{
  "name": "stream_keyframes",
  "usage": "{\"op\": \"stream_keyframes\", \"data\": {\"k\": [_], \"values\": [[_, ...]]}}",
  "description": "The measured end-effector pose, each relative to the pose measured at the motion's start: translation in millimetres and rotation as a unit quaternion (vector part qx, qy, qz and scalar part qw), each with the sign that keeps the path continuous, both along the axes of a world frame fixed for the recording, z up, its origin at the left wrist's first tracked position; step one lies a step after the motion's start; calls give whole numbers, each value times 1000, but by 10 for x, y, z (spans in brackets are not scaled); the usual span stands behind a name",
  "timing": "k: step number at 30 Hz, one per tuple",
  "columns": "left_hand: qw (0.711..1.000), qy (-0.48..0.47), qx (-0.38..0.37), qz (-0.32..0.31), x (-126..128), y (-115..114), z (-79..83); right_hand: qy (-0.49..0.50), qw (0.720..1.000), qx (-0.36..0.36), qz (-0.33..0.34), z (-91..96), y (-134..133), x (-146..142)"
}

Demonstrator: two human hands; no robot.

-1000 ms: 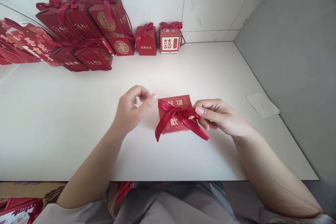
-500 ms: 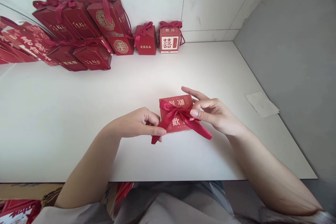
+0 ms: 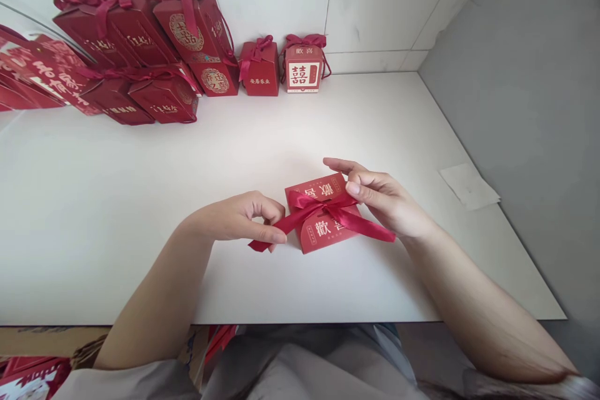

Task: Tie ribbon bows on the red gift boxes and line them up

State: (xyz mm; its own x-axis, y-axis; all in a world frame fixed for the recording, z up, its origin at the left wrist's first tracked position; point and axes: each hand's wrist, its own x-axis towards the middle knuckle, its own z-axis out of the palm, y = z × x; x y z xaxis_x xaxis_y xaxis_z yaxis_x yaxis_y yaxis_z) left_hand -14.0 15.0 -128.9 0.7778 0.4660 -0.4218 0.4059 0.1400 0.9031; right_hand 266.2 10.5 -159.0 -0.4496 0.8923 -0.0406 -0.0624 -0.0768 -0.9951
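A small red gift box (image 3: 323, 234) with gold Chinese characters stands on the white table before me, its top facing up. Across that top lies a shiny red ribbon (image 3: 344, 219) tied in a bow. My left hand (image 3: 244, 219) pinches one ribbon tail between thumb and fingers, drawing it out to the left of the box. On the other side, my right hand (image 3: 379, 197) has its thumb and forefinger closed on the bow's right loop at the box's far right corner, its other fingers extended behind. The second tail hangs loose to the right.
Stacked dark red boxes with ribbon bows (image 3: 140, 44) stand at the back left. Beside them are a small red box (image 3: 260, 69) and a red-and-white box (image 3: 302, 69). Red paper bags (image 3: 42, 69) sit far left. A white paper (image 3: 469, 185) lies by the right edge.
My left hand has pulled its ribbon tail slightly left. The box has turned a little and the bow looks tighter, with the right tail shifted further right.
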Motion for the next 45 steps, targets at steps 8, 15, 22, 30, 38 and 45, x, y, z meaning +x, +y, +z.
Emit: {"op": "stream_keyframes", "data": {"k": [8, 15, 22, 30, 38, 45], "values": [[999, -4, -23, -30, -15, 32, -57, 4, 1000, -14, 7, -32, 11, 1], [998, -17, -21, -51, -2, 33, -60, -15, 1000, 12, 7, -51, 26, 5], [995, 29, 12, -98, 0, 7, -49, -21, 999, 10, 22, -15, 12, 1], [997, 50, 37, -34, -144, 48, -59, -84, 991, 59, -82, 44, 45, 104], [960, -54, 191, 197, 8, -18, -140, -154, 985, 73, -19, 76, 71, 224], [929, -63, 341, 131, 121, -101, -93, -117, 962, 134, 208, 69, 125, 434]]}}
